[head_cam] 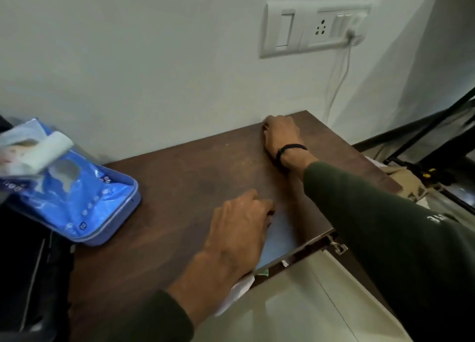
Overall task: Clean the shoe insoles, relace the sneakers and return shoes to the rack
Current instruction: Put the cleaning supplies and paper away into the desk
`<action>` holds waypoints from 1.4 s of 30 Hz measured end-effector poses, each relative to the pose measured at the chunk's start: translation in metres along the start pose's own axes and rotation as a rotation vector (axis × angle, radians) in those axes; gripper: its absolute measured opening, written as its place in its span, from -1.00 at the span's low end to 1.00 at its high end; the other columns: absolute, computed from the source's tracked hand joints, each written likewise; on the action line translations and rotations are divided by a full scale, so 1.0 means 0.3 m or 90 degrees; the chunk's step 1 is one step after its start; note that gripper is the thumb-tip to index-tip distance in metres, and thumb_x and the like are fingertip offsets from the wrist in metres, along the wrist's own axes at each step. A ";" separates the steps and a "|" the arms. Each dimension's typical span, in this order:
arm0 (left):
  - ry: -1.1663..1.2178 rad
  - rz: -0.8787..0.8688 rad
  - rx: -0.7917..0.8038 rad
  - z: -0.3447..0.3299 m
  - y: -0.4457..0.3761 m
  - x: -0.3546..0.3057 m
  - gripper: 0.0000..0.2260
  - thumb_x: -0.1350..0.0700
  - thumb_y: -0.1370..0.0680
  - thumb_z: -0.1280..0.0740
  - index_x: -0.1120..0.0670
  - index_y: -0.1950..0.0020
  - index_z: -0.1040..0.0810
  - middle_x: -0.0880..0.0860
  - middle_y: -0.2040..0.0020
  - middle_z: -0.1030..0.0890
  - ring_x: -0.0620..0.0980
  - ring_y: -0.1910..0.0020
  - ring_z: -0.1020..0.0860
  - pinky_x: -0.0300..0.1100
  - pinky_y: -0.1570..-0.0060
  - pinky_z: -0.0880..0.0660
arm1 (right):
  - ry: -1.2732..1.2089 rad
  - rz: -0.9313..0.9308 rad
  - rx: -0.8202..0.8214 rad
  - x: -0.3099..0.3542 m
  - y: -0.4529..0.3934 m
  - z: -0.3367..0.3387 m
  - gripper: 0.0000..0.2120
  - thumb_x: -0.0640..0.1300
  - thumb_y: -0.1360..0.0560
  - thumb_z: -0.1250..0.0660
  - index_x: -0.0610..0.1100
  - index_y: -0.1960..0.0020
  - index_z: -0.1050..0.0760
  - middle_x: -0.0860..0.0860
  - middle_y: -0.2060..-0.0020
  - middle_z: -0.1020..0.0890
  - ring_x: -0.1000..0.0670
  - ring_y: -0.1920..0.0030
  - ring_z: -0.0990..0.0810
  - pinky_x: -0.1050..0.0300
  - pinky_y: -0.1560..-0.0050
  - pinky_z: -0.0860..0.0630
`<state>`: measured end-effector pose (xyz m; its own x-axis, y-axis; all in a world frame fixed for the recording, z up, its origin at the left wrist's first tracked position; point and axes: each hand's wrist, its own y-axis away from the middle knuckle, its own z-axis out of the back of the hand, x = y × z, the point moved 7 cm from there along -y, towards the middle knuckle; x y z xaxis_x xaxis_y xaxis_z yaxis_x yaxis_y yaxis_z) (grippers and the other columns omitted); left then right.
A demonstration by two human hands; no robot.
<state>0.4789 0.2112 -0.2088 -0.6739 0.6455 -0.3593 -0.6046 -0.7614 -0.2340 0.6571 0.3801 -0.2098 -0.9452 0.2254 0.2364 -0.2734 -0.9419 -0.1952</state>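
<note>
No shoe, insole or lace anywhere in view right now, so the task's own things sit somewhere off camera. What we do have is a pack of wet wipes [77, 202], blue, lying on the counter's [167, 177] left edge with a white wipe poking out of its top, long axis running from the left edge in toward the middle. The left hand [239, 228] rests flat near the front edge, fingers relaxed and holding nothing, over a bluish sheet I cannot identify. The right hand [281, 138] is up at the far edge by the wall, fingertips curled over it; whether it grips anything I cannot tell. The pack lies to the left of both hands, and the left hand is clearly nearer for a wipe. Print on the pack is too blurred to read.
</note>
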 end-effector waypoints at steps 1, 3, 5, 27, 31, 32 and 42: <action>-0.008 0.011 0.002 0.003 0.016 -0.004 -0.85 0.02 -0.62 -0.28 -0.09 -0.17 -0.56 -0.05 -0.05 -0.48 0.08 0.03 -0.58 0.05 0.10 -0.57 | -0.024 0.024 -0.028 0.007 0.034 0.011 -0.82 -0.18 -0.61 -0.19 -0.15 -0.10 -0.54 -0.16 -0.03 -0.61 -0.22 -0.07 -0.55 -0.12 -0.06 -0.54; -0.027 0.016 0.021 0.004 0.072 -0.024 -0.78 0.11 -0.53 -0.39 -0.03 -0.18 -0.57 0.01 -0.07 -0.47 0.11 -0.01 -0.53 0.07 0.08 -0.57 | -0.068 0.062 -0.048 0.018 0.146 0.037 -0.88 -0.17 -0.59 -0.23 -0.16 -0.02 -0.54 -0.15 0.04 -0.61 -0.22 0.01 -0.55 -0.07 0.04 -0.52; -0.043 -0.007 0.031 -0.003 0.146 -0.054 -0.72 0.16 -0.46 -0.45 0.06 -0.16 -0.58 0.07 -0.07 -0.50 0.12 -0.02 -0.50 0.10 0.05 -0.56 | -0.105 0.104 -0.047 0.021 0.311 0.074 -0.94 -0.16 -0.56 -0.30 -0.15 0.03 -0.52 -0.13 0.10 -0.62 -0.21 0.07 -0.56 -0.04 0.11 -0.48; 0.116 0.223 0.432 -0.650 0.551 0.082 -0.69 -0.04 -0.59 -0.39 0.04 -0.29 -0.60 0.07 -0.17 -0.65 -0.02 -0.09 -0.63 -0.14 -0.09 -0.62 | -0.387 -0.508 -0.017 -0.366 1.015 -0.666 -0.78 -0.18 -0.59 -0.35 -0.27 -0.17 -0.58 -0.15 -0.07 -0.67 -0.10 0.04 -0.58 0.24 0.11 -0.37; 0.110 0.222 0.450 -0.675 0.550 0.070 -0.66 -0.10 -0.58 -0.40 0.03 -0.29 -0.62 0.06 -0.14 -0.66 -0.01 -0.06 -0.64 -0.11 -0.11 -0.62 | -0.479 -0.590 -0.033 -0.386 0.979 -0.739 -0.79 -0.20 -0.54 -0.40 -0.26 -0.14 -0.58 -0.08 0.01 -0.63 -0.06 0.03 -0.60 0.14 -0.01 -0.53; 0.110 0.213 0.452 -0.678 0.553 0.067 -0.65 -0.10 -0.58 -0.40 0.03 -0.30 -0.62 0.06 -0.15 -0.66 0.00 -0.08 -0.64 -0.10 -0.13 -0.61 | -0.504 -0.606 -0.031 -0.386 0.977 -0.751 -0.79 -0.20 -0.53 -0.40 -0.26 -0.14 -0.57 -0.08 0.00 -0.62 -0.08 -0.01 -0.61 0.10 -0.06 -0.56; 0.086 0.170 0.520 -0.559 0.554 0.039 -0.63 -0.08 -0.61 -0.37 -0.02 -0.40 -0.52 0.05 -0.28 -0.58 0.01 -0.19 -0.58 -0.10 -0.19 -0.55 | -0.389 -0.508 0.052 -0.422 1.117 -0.709 -0.67 -0.38 -0.52 -0.30 -0.16 -0.25 -0.57 -0.08 -0.15 -0.64 -0.09 -0.15 -0.61 -0.01 -0.20 -0.58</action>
<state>0.4418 0.0821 -0.4035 -0.8115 0.3995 -0.4265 -0.5842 -0.5715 0.5763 0.6471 0.0889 -0.5075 -0.2317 0.6525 0.7215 -0.7517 -0.5908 0.2930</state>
